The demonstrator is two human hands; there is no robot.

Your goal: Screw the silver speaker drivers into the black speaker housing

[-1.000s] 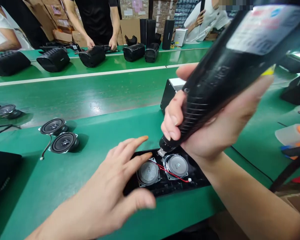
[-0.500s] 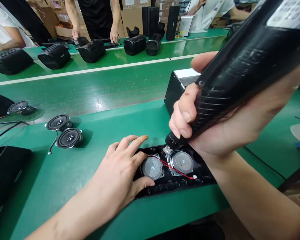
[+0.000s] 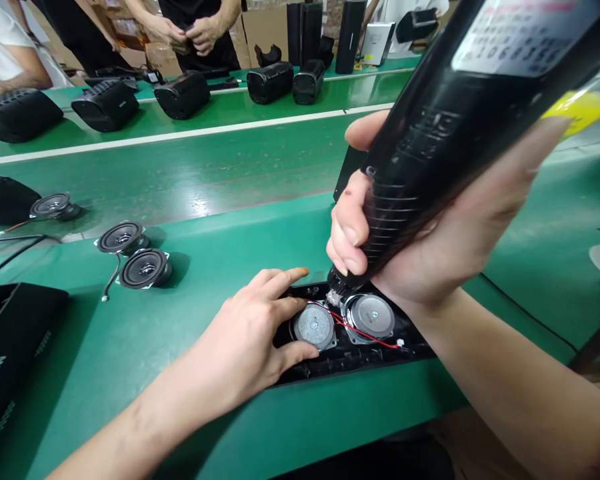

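Note:
My right hand (image 3: 415, 247) is wrapped around a black electric screwdriver (image 3: 405, 160), which slants down to the left. Its clear tip sits at the upper edge of a black speaker panel (image 3: 340, 363), between two round speaker drivers. My left hand (image 3: 260, 327) grips the panel's left end, thumb and fingers around the left driver (image 3: 314, 327); one finger stretches past the far edge. Beside it, the right driver (image 3: 373, 315) lies magnet side up. Red wires (image 3: 353, 327) cross both and end in a small white plug (image 3: 400, 343). The screw point is hidden at the tip.
Two loose speaker drivers (image 3: 145, 268) lie on the green bench to the left, near a black box (image 3: 15, 360). Behind my right hand stands a dark box (image 3: 349, 170). Several black speaker housings (image 3: 183, 95) line the far bench, where co-workers stand. A cable (image 3: 530, 310) runs at right.
The screwdriver looks more upright, its tip still at the panel's upper edge. My left hand keeps its hold. Across the bench, a co-worker's hands have lifted and come together.

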